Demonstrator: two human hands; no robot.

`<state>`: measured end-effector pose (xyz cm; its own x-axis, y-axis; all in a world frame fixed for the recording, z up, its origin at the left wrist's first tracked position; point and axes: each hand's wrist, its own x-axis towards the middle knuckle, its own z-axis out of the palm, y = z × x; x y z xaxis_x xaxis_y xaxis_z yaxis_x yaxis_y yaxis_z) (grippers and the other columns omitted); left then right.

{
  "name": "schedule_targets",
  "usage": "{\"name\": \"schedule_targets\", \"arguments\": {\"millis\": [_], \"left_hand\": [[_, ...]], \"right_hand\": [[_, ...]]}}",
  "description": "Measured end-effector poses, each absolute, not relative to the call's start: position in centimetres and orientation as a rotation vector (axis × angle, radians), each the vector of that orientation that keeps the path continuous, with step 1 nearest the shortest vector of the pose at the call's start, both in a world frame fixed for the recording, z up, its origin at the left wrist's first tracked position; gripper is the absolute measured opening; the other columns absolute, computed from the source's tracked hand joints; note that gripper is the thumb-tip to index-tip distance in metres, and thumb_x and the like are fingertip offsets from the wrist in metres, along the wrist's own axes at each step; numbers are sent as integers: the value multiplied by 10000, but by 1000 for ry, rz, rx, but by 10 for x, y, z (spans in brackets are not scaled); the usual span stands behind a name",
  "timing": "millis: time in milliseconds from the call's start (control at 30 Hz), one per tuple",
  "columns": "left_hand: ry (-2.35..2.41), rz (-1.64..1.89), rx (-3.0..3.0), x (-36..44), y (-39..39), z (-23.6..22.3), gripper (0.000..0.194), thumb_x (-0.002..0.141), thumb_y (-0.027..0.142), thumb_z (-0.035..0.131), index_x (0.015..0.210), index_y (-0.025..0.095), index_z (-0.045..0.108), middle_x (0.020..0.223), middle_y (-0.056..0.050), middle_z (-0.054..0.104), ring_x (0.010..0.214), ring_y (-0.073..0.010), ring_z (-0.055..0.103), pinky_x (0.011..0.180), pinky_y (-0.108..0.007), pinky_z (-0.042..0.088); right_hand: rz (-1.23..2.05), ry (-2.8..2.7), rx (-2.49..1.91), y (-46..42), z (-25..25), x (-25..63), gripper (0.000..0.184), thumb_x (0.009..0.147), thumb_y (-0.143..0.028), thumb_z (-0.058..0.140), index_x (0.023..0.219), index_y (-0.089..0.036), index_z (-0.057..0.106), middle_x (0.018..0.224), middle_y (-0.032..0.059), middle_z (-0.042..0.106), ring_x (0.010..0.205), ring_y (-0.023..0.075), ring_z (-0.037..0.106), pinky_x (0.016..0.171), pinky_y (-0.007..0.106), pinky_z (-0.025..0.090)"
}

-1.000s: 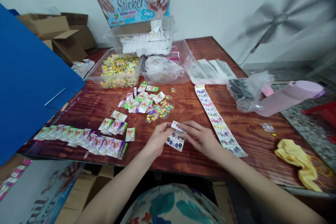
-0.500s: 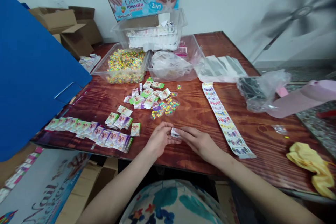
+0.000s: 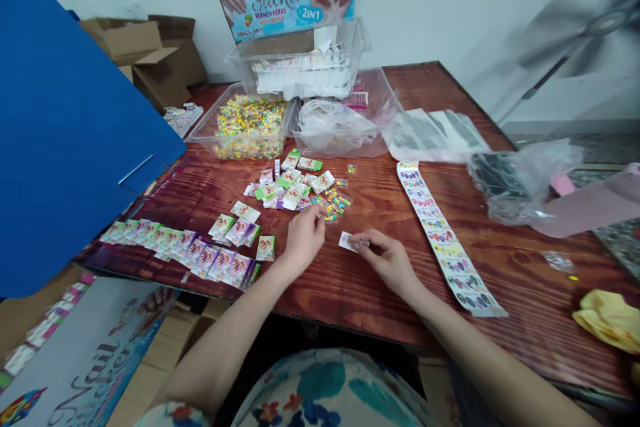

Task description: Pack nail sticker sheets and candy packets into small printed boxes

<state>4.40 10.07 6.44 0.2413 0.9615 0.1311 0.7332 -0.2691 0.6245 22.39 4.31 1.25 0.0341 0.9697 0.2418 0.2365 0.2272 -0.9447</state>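
Observation:
My left hand (image 3: 305, 235) reaches to the near left edge of a small pile of clear packets of colourful candy (image 3: 338, 203). Its fingers are bent together there, and whatever is between them is hidden. My right hand (image 3: 389, 259) pinches a small folded piece of sticker paper (image 3: 346, 241) just above the table. Behind my left hand lies a heap of small green and purple printed boxes (image 3: 293, 188). More such boxes overlap in a row (image 3: 187, 251) along the front left. A long strip of nail stickers (image 3: 440, 233) stretches out right of my right hand.
At the back stand a clear tub of candy packets (image 3: 250, 123), a tub of plastic bags (image 3: 333, 127) and a raised tub of sticker papers (image 3: 305, 73). A blue panel (image 3: 75, 133) rises at left. Rightward lie a pink bottle (image 3: 590, 203) and yellow cloth (image 3: 607, 320).
My left hand has let go of the folded sticker paper and moved up to the candy packets. My right hand now holds the paper alone. The view has shifted slightly left.

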Motion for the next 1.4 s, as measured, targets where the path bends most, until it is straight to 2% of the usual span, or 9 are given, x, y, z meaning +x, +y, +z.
{"name": "schedule_targets", "arguments": {"millis": [133,267,467,633,800,967,1133,1233,1400], "left_hand": [[1853,489,2468,45,158,75,223,919,244,466,1041,154,630,1142,-148,590,1147,-306,504,967,-428,413],[1861,195,2583,65,204,66,468,878,359,576,1253,83,531,1343,-223,488,1318,-392,352,1068,-533,309],[1709,137,2618,87,220,42,646,816,51,557,1422,115,342,1299,-198,536,1274,-314,452,1098,-490,293],[1708,272,2570,77,208,42,806,738,-21,547,1471,94,233,1367,-222,436,1185,-283,528,1017,-393,393],[1564,572,2359,67,194,59,559,852,65,377,1405,140,410,1295,-135,564,1206,-220,523,1013,-329,393],[1468,342,2359,83,204,71,390,939,228,320,978,174,705,958,-83,718,987,-226,640,912,-335,437],[1533,162,2305,111,234,62,280,957,305,444,1090,139,627,1076,-105,663,1017,-214,621,906,-385,476],[1560,16,2248,123,249,55,346,898,357,589,1181,158,569,1171,-87,601,1030,-219,608,867,-416,525],[1516,-67,2230,128,259,56,347,901,353,586,1193,166,562,1193,-86,586,1037,-220,603,860,-415,532]], "right_hand": [[932,-1273,-1242,53,4,227,293,815,-474,650,899,-205,731,835,59,676,713,186,639,680,332,535],[1027,-1166,-1245,54,-3,226,332,806,-474,657,994,-202,689,823,41,641,591,160,623,573,316,542],[906,-1242,-1301,50,-9,231,320,806,-417,665,1039,-199,679,877,62,693,719,191,632,660,319,520],[909,-1188,-1302,51,-7,233,339,804,-430,667,1047,-194,673,846,50,689,691,180,612,633,303,501],[870,-1101,-1283,55,0,233,335,783,-453,692,1002,-199,678,830,42,686,663,164,599,623,294,499],[932,-1015,-1270,60,1,233,376,764,-461,708,1027,-196,662,758,17,659,594,141,568,575,284,501],[894,-959,-1276,62,-2,244,371,765,-439,711,1032,-187,654,853,41,666,674,152,585,589,274,495],[913,-951,-1266,63,-2,248,356,776,-436,703,1030,-192,650,835,38,661,646,149,573,582,277,491],[926,-983,-1250,63,5,248,360,776,-457,699,1024,-201,645,838,42,666,665,165,585,586,288,499]]}}
